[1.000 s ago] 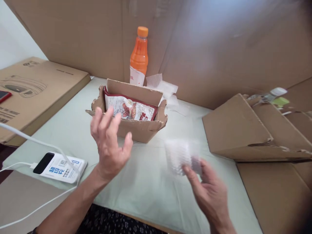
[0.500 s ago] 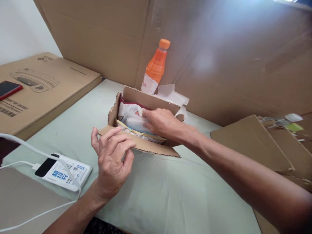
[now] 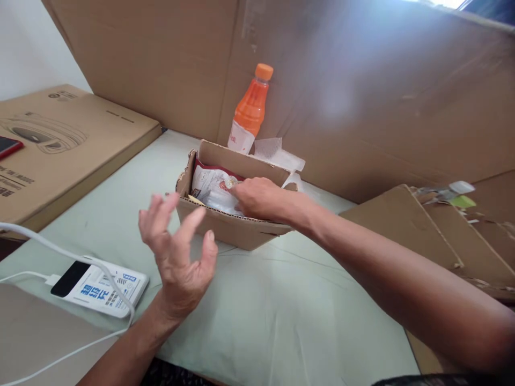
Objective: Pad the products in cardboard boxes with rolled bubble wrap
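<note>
Rough corrugated cardboard box (image 3: pixel 225 228), glossy packet (image 3: pixel 209 185)

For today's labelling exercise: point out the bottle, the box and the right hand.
bottle (image 3: pixel 250 110), head view, orange body.
box (image 3: pixel 231 229), head view, front wall.
right hand (image 3: pixel 257 197), head view, back of hand.

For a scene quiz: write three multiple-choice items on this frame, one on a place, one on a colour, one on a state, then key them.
1. Where is the right hand?
A. inside the small cardboard box
B. on the power bank
C. around the bottle

2. What colour is the bottle's cap?
A. green
B. orange
C. white

3. How is the left hand?
A. gripping the box
B. fist on the table
C. open, holding nothing

Key: 1 A, its fingers rest on the packets in the box; 2 B, the cap matches the orange drink; 3 C, its fingers are spread in front of the box.
</note>
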`<action>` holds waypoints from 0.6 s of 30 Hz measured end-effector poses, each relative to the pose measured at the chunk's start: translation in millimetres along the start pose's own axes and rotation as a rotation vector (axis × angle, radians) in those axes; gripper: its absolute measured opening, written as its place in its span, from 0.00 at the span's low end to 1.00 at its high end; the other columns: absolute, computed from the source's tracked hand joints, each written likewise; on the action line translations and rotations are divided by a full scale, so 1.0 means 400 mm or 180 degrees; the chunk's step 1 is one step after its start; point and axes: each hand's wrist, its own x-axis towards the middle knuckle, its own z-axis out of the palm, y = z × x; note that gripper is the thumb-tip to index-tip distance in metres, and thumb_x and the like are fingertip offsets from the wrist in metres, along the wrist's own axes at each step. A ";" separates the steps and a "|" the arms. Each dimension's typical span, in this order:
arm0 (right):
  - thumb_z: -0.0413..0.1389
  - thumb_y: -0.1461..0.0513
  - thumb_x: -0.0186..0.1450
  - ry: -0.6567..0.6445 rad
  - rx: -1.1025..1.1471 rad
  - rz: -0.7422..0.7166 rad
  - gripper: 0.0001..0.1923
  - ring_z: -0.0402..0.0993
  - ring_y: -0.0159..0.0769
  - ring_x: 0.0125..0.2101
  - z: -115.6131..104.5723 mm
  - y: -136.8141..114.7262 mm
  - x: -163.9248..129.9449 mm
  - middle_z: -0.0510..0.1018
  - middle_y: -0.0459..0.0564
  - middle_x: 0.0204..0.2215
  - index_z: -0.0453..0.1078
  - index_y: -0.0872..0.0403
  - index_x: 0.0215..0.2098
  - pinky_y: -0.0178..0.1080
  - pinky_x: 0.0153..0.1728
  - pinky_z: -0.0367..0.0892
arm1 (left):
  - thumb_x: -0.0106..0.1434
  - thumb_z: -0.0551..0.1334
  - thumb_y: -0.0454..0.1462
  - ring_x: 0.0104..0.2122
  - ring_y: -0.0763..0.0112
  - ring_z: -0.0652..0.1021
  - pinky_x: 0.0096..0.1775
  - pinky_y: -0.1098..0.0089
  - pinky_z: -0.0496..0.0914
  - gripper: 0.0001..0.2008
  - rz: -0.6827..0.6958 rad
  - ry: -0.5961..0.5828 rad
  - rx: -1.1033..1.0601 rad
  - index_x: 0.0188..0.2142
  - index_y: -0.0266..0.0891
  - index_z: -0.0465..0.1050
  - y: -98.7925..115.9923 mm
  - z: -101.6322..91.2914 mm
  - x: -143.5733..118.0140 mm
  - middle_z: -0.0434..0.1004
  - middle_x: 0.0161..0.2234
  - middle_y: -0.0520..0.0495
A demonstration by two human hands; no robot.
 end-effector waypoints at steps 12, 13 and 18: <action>0.60 0.53 0.63 0.2309 0.3030 0.1256 0.24 0.79 0.43 0.43 0.352 0.002 -0.329 0.81 0.55 0.48 0.70 0.52 0.55 0.45 0.41 0.74 | 0.61 0.66 0.36 0.69 0.54 0.62 0.68 0.50 0.57 0.38 -0.1708 -0.0280 -0.0693 0.69 0.46 0.55 -0.146 0.030 -0.111 0.58 0.70 0.39; 0.61 0.53 0.62 0.2197 0.3193 0.1164 0.27 0.78 0.45 0.46 0.368 -0.019 -0.290 0.80 0.57 0.51 0.69 0.53 0.57 0.46 0.43 0.74 | 0.61 0.66 0.36 0.68 0.54 0.64 0.67 0.50 0.58 0.36 -0.1735 -0.0351 -0.0772 0.68 0.46 0.58 -0.155 0.033 -0.103 0.61 0.68 0.39; 0.57 0.52 0.62 0.2411 0.3648 0.1290 0.27 0.77 0.45 0.42 0.368 -0.066 -0.140 0.79 0.60 0.49 0.66 0.56 0.55 0.47 0.41 0.73 | 0.60 0.64 0.37 0.56 0.57 0.77 0.59 0.56 0.70 0.26 -0.2020 -0.0355 -0.1478 0.58 0.39 0.68 -0.164 0.054 -0.043 0.75 0.56 0.39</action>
